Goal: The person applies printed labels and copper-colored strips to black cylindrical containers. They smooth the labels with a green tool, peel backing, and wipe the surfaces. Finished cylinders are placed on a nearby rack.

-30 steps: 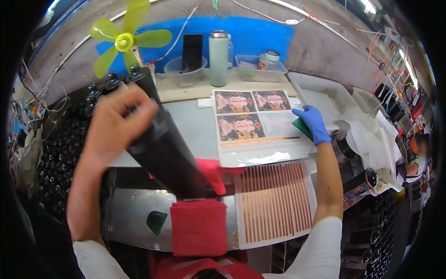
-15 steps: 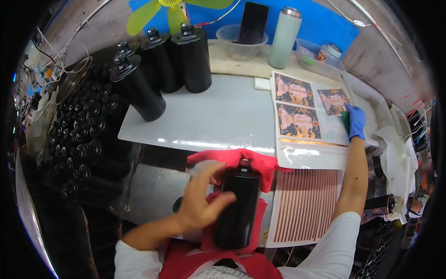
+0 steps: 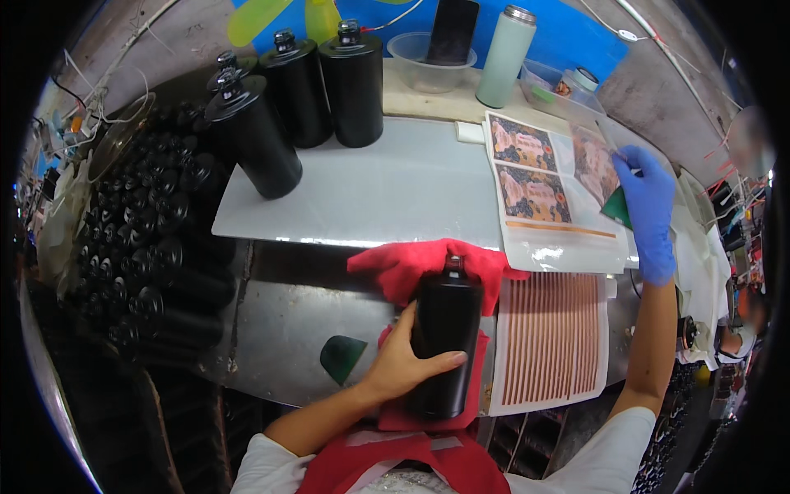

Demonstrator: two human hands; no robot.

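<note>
A black bottle (image 3: 448, 337) lies in front of me with its neck away from me, on red cloth (image 3: 436, 267). My left hand (image 3: 407, 354) is closed around its left side, the thumb across the front. My right hand (image 3: 646, 202), in a blue glove, is closed at the far right. It pinches the edge of a printed decal (image 3: 594, 160), which is lifted and blurred, and also holds a green scraper (image 3: 617, 207). Below it is a decal sheet (image 3: 527, 198) with dark, pink and gold prints. A second green scraper (image 3: 343, 358) lies left of my left hand.
Several black bottles (image 3: 354, 90) stand on the pale board (image 3: 411, 181) at the back left. Many more bottles (image 3: 156, 214) are stacked at the left. A copper-striped sheet (image 3: 551, 342) lies right of the bottle. Behind are a green flask (image 3: 506, 62) and a plastic bowl (image 3: 428, 70).
My left hand has come down onto the bottle and closed round it, uncovering the loose scraper. My right hand has lifted a decal off the sheet.
</note>
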